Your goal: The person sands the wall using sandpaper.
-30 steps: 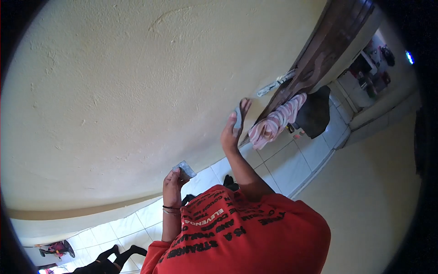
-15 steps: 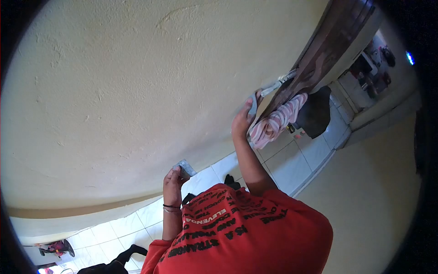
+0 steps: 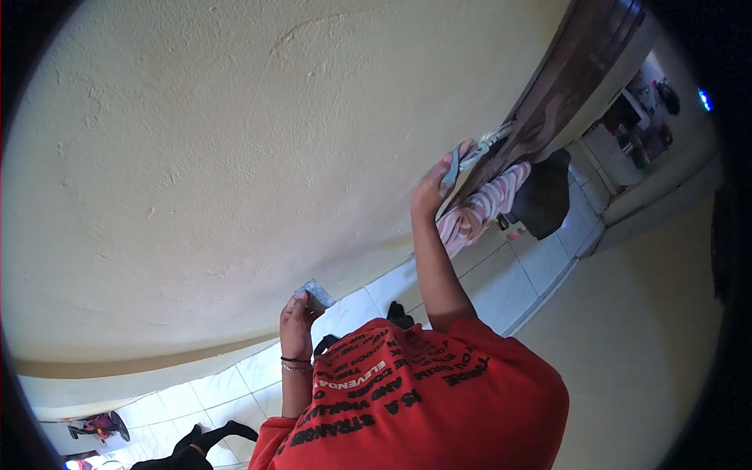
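My left hand (image 3: 296,327), with bands round its wrist, pinches a small speckled grey sheet (image 3: 316,295) that looks like sandpaper, low beside the wall. Higher and to the right, my right hand (image 3: 432,188) is closed on a bent grey-blue piece (image 3: 451,168), whose kind I cannot make out. That hand is at the wall's edge beside the brown door frame (image 3: 540,110). Whitish twisted material (image 3: 489,144) lies just beyond its fingers. A pink and white striped cloth (image 3: 482,210) hangs close by on the right.
The cream wall (image 3: 196,157) has a rough, bumpy surface and fills the left. White floor tiles (image 3: 497,282) run below it. A dark hanging item (image 3: 542,196) is past the striped cloth. Another person's dark-clad legs (image 3: 196,450) show at lower left.
My right hand has shifted up and right with the grey-blue piece, closer to the door frame. My left hand and its grey sheet have barely moved.
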The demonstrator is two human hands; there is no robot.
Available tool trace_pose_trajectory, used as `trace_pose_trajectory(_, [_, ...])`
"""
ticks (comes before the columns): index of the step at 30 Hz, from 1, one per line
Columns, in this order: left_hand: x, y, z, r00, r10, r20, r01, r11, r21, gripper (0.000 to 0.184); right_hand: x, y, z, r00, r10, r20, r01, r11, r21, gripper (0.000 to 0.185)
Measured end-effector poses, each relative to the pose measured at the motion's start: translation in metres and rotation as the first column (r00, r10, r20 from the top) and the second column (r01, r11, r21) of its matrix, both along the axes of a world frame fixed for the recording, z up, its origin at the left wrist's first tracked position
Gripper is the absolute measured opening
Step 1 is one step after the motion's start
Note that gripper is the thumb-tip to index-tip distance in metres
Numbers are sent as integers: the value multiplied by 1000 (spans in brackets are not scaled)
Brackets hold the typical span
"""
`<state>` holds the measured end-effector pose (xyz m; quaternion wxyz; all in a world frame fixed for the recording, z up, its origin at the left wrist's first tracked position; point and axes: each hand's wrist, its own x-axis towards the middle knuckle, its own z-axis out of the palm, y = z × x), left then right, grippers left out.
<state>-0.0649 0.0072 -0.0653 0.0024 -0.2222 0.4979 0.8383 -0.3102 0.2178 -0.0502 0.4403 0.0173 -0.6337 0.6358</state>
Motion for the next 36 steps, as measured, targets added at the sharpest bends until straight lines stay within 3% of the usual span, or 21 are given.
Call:
trace_pose_trajectory(5, [2, -1, -5, 1000, -5, 7, 5, 1000, -10, 24, 18, -17, 12, 998, -42, 44, 42, 999, 13, 51])
trace_pose_trajectory(7, [-2, 0, 1, 1000, -21, 0, 21, 1000, -8, 24, 39, -27, 23, 988, -130, 84, 102, 954, 282, 55])
trace_pose_trajectory(8, [-3, 2, 5, 1000, -9, 0, 9, 1000, 0, 21, 36, -25, 24, 988, -131, 83, 103, 954, 283, 55])
trace_pose_trajectory(10, [0, 3, 8, 1000, -2, 9, 2, 1000, 8, 19, 31, -22, 28, 997, 29, 75, -32, 999, 40, 60])
trace_pose_trajectory(16, [-3, 5, 11, 1000, -27, -4, 27, 999, 22, 18, 48, -44, 58, 997, -51, 58, 40, 982, 183, 64])
trace_pose_trajectory(19, [-2, 6, 10, 1000, -15, -25, 15, 999, 36, 19, 41, -48, 58, 998, -12, 66, 7, 997, 77, 66])
trace_pose_trajectory(22, [-1, 6, 13, 1000, 2, 1, -3, 1000, 24, 19, 51, -57, 75, 997, -77, 20, 71, 974, 213, 65])
trace_pose_trajectory(26, [3, 5, 9, 1000, 18, -9, -18, 999, 35, 20, 21, -39, 72, 990, -125, -60, 134, 972, 192, 61])
trace_pose_trajectory(28, [5, 4, 12, 999, 32, -13, -31, 999, 32, 20, -14, -14, 56, 989, -61, -132, 55, 997, -50, 57])
trace_pose_trajectory(32, [6, 3, 12, 999, 53, 0, -53, 998, 22, 20, -30, 10, 90, 981, -193, -35, 187, 974, -126, 56])
trace_pose_trajectory(34, [7, 4, 10, 999, 47, -10, -47, 999, 23, 20, -14, 10, 110, 998, 49, 47, -32, 949, -313, 55])
trace_pose_trajectory(35, [6, 4, 9, 999, 46, -3, -46, 998, 32, 20, -13, 5, 106, 998, 47, 44, -31, 950, -312, 55])
trace_pose_trajectory(36, [5, 4, 9, 999, 44, 1, -44, 998, 40, 19, -13, -7, 100, 996, -79, -52, 72, 990, -119, 55])
